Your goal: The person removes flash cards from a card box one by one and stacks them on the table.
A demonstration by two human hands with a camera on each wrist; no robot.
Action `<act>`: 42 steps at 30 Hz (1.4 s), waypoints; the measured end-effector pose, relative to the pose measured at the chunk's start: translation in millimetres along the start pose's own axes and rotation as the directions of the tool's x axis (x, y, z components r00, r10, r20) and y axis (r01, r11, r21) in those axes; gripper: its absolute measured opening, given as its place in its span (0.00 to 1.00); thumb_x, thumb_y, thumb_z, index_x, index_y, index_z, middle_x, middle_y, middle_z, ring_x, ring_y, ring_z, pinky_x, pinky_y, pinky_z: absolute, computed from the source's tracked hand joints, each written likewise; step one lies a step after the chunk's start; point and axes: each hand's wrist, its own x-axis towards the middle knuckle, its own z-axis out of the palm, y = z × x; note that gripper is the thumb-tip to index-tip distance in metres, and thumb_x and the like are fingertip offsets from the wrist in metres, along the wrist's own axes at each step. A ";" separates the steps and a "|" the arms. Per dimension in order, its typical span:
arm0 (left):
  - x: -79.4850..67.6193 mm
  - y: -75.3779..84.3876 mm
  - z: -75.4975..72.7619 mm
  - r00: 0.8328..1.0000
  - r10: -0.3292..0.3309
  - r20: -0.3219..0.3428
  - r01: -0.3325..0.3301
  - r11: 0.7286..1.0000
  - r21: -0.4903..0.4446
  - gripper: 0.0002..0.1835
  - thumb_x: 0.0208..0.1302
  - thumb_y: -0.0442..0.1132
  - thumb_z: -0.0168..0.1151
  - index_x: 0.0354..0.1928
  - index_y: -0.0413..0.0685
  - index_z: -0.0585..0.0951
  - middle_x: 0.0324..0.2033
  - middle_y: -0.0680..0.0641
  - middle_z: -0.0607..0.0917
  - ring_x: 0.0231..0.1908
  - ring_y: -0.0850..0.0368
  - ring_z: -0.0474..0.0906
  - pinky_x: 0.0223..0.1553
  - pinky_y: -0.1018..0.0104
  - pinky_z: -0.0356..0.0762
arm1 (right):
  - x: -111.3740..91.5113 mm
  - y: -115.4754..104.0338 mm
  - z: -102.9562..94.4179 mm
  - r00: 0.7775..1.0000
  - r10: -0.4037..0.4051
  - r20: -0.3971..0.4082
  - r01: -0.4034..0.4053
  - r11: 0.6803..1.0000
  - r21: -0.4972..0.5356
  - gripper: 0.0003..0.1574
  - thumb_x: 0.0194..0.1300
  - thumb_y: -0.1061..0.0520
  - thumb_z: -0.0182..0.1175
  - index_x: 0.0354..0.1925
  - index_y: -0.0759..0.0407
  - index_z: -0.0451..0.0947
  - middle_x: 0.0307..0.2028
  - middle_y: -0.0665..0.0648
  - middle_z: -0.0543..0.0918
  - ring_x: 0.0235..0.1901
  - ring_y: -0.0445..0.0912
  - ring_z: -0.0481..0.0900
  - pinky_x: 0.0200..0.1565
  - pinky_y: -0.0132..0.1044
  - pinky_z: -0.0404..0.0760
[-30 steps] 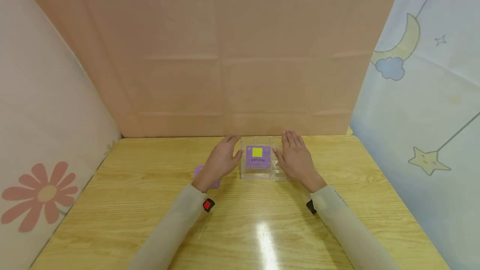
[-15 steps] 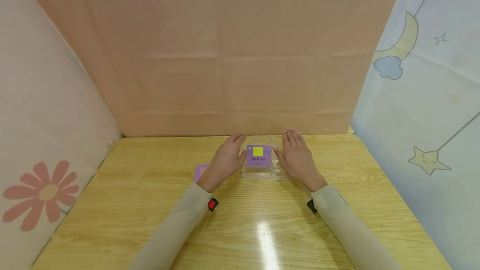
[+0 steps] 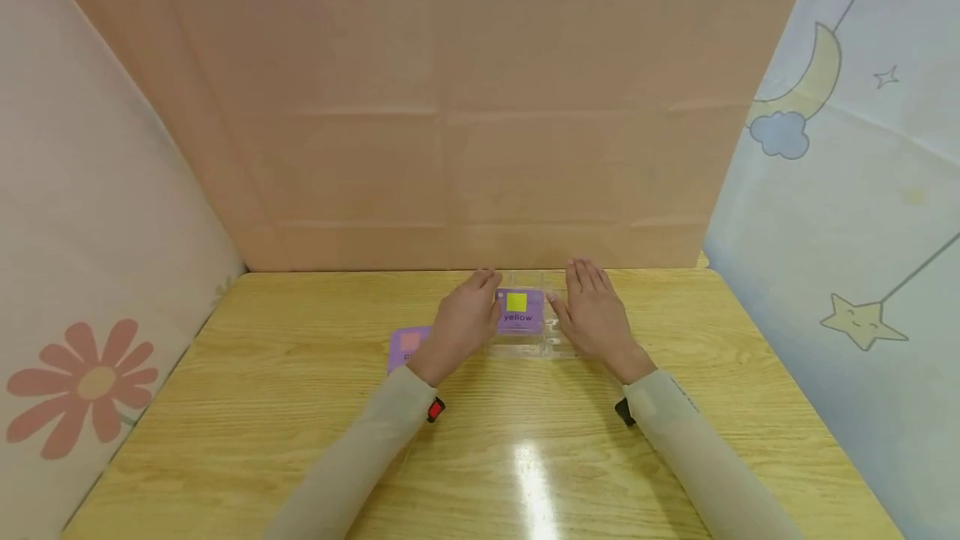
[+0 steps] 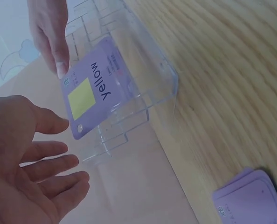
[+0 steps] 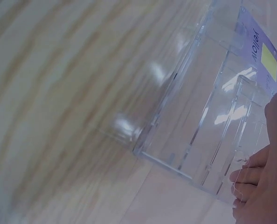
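A purple card printed "yellow" with a yellow square (image 3: 522,311) leans in a clear plastic stepped holder (image 3: 517,350) at the table's back. My left hand (image 3: 465,322) is at the holder's left side, thumb tip right at the card's edge. Its fingers are loosely spread in the left wrist view. My right hand (image 3: 600,323) lies along the holder's right part, fingers straight and pointing away, thumb tip by the card's right edge. Partly behind the left wrist lies a small stack of purple cards (image 4: 250,203), the top one bearing a pink square.
The wooden table (image 3: 300,440) meets a tan backdrop (image 3: 450,148) just behind the holder. A flower-printed sheet (image 3: 82,390) hangs on the left, a moon-and-star sheet (image 3: 855,223) on the right.
My left hand has slid right, from beside the holder to the card's left edge, uncovering more of the card stack. The right hand stays in place.
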 end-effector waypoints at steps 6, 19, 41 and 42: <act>0.6 7.2 5.8 1.000 0.019 -0.012 -0.018 0.995 0.095 0.22 0.79 0.41 0.58 0.69 0.41 0.78 0.69 0.38 0.80 0.70 0.42 0.78 0.64 0.50 0.83 | -0.2 0.4 0.6 1.000 0.000 -0.006 0.000 1.000 -0.006 0.47 0.85 0.39 0.43 0.79 0.76 0.53 0.78 0.75 0.61 0.81 0.67 0.56 0.83 0.61 0.53; 2.1 18.5 13.6 0.994 0.105 -0.030 -0.093 0.960 0.265 0.21 0.79 0.40 0.57 0.68 0.43 0.79 0.66 0.40 0.83 0.68 0.45 0.80 0.69 0.57 0.79 | -0.2 1.2 2.0 0.999 -0.010 -0.036 0.009 1.000 -0.013 0.46 0.84 0.40 0.46 0.78 0.76 0.55 0.77 0.76 0.64 0.80 0.67 0.58 0.82 0.61 0.55; 0.8 26.0 23.2 0.992 0.130 0.002 -0.124 0.944 0.304 0.22 0.79 0.41 0.56 0.69 0.43 0.79 0.68 0.43 0.82 0.69 0.48 0.80 0.70 0.59 0.79 | -0.2 0.9 2.5 0.999 -0.025 -0.042 0.024 0.999 -0.022 0.47 0.84 0.39 0.44 0.78 0.77 0.54 0.77 0.76 0.64 0.80 0.67 0.59 0.82 0.61 0.56; 0.6 26.0 23.4 0.991 0.132 0.000 -0.125 0.944 0.306 0.22 0.79 0.42 0.56 0.69 0.43 0.79 0.68 0.43 0.82 0.69 0.48 0.80 0.70 0.59 0.79 | -0.3 0.7 2.3 0.999 -0.025 -0.041 0.024 0.999 -0.021 0.47 0.84 0.39 0.44 0.78 0.77 0.54 0.77 0.76 0.64 0.80 0.68 0.59 0.82 0.61 0.56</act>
